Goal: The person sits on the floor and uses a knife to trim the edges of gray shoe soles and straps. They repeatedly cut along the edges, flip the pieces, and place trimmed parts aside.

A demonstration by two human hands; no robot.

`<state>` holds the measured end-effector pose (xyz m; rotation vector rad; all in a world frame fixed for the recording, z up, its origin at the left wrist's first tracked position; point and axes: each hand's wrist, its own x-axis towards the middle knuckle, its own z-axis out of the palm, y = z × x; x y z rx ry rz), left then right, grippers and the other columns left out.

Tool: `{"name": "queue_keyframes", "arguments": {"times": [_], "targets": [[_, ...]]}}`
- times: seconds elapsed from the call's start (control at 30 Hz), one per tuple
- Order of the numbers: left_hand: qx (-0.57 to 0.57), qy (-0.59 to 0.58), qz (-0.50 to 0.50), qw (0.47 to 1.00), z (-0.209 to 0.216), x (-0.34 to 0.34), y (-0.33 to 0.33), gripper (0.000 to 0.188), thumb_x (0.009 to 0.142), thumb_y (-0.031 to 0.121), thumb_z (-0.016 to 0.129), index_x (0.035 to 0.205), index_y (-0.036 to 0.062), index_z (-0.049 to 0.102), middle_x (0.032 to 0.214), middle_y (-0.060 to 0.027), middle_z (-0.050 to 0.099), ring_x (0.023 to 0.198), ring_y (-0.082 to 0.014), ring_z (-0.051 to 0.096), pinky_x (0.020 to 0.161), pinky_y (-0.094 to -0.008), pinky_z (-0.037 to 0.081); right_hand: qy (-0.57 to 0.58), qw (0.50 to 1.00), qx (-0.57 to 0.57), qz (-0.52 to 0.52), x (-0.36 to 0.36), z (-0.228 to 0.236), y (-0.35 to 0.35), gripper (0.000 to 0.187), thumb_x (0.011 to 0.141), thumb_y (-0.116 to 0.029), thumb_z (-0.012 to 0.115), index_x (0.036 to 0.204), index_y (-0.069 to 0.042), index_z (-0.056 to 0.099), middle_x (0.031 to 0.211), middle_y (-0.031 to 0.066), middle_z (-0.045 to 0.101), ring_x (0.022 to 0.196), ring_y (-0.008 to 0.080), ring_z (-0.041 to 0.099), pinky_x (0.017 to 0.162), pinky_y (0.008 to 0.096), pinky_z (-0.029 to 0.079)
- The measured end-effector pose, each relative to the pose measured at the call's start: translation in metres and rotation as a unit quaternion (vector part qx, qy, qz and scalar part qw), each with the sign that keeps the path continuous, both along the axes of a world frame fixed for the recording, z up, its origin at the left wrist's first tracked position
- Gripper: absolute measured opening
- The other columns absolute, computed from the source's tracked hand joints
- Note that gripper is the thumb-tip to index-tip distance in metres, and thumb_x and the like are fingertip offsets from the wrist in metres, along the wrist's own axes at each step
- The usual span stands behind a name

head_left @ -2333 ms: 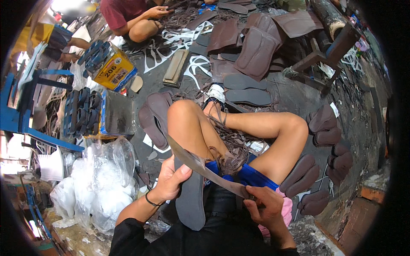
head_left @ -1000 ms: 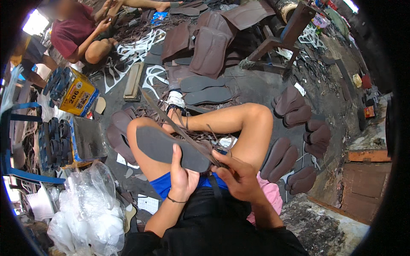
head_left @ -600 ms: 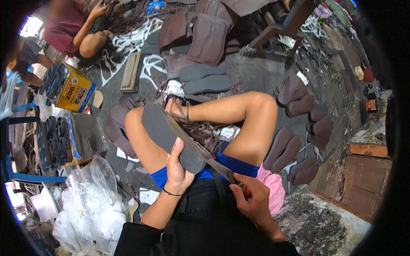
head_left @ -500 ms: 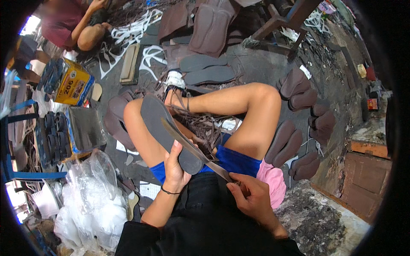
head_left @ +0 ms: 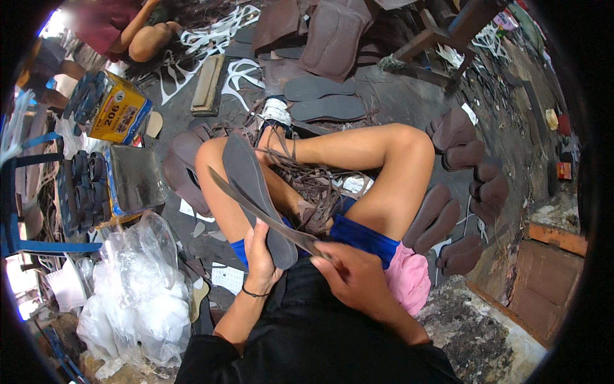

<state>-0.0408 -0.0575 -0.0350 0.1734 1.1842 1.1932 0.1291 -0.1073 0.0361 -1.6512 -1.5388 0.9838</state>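
Note:
In my left hand point(head_left: 259, 264) is a dark grey sandal sole point(head_left: 245, 163), gripped at its heel end and tilted up over my left thigh. My right hand point(head_left: 354, 272) is closed round the near end of a long, thin, curved knife point(head_left: 262, 216). The blade lies slantwise across the sole, its far tip reaching past the sole's left edge. My left thumb is close to the blade; whether they touch, I cannot tell. Between my legs is a heap of dark strip trimmings point(head_left: 312, 178).
Brown soles point(head_left: 432, 217) lie in stacks at the right; two grey soles point(head_left: 326, 107) lie ahead. A yellow tin point(head_left: 115, 115), an open dark-topped tin point(head_left: 136, 179) and a clear plastic bag point(head_left: 141, 281) flank my left. Another person point(head_left: 102, 25) sits at the far left.
My right hand has moved left and up along with the knife, so more of the blade extends beyond the sole. The sole stands more upright. The whole view has shifted slightly.

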Motion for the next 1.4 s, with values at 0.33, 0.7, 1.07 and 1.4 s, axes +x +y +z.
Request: {"name": "queue_keyframes", "arguments": {"times": [0.33, 0.7, 1.07, 1.4], "targets": [[-0.046, 0.052, -0.065, 0.995, 0.024, 0.0, 0.002, 0.046, 0.098, 0.052, 0.055, 0.091, 0.0068, 0.06, 0.067, -0.005, 0.06, 0.052, -0.0142, 0.059, 0.042, -0.0259, 0.047, -0.004, 1.0, 0.024, -0.006, 0.0, -0.024, 0.015, 0.025, 0.087, -0.015, 0.077, 0.109, -0.004, 0.071, 0.071, 0.0064, 0.064, 0.057, 0.0125, 0.057, 0.053, 0.0271, 0.045], [-0.019, -0.02, -0.066, 0.997, 0.039, 0.006, 0.002, 0.044, 0.099, 0.051, 0.055, 0.111, 0.0084, 0.055, 0.074, -0.0022, 0.056, 0.06, -0.0103, 0.056, 0.039, -0.0237, 0.043, -0.032, 0.988, 0.144, -0.051, -0.016, -0.058, 0.038, 0.026, 0.085, -0.016, 0.077, 0.106, -0.004, 0.068, 0.086, 0.0107, 0.07, 0.067, 0.0228, 0.067, 0.06, 0.033, 0.053], [0.065, 0.067, -0.213, 0.973, 0.011, -0.006, -0.034, 0.033, 0.097, 0.031, 0.064, 0.11, 0.0013, 0.06, 0.092, -0.0055, 0.067, 0.078, -0.0153, 0.065, 0.071, -0.03, 0.054, 0.176, 0.981, 0.006, -0.081, -0.021, -0.056, 0.103, 0.027, 0.09, -0.026, 0.074, 0.096, 0.0, 0.067, 0.074, 0.0155, 0.068, 0.067, 0.0219, 0.067, 0.062, 0.0341, 0.051], [0.225, 0.154, -0.166, 0.948, 0.059, -0.033, 0.07, 0.035, 0.101, 0.023, 0.06, 0.126, 0.0, 0.055, 0.109, -0.0073, 0.067, 0.097, -0.0126, 0.064, 0.088, -0.0274, 0.052, 0.277, 0.952, 0.074, -0.108, -0.025, -0.009, 0.057, 0.032, 0.091, -0.02, 0.073, 0.115, -0.001, 0.066, 0.089, 0.0125, 0.068, 0.072, 0.0128, 0.061, 0.066, 0.0293, 0.051]]}}
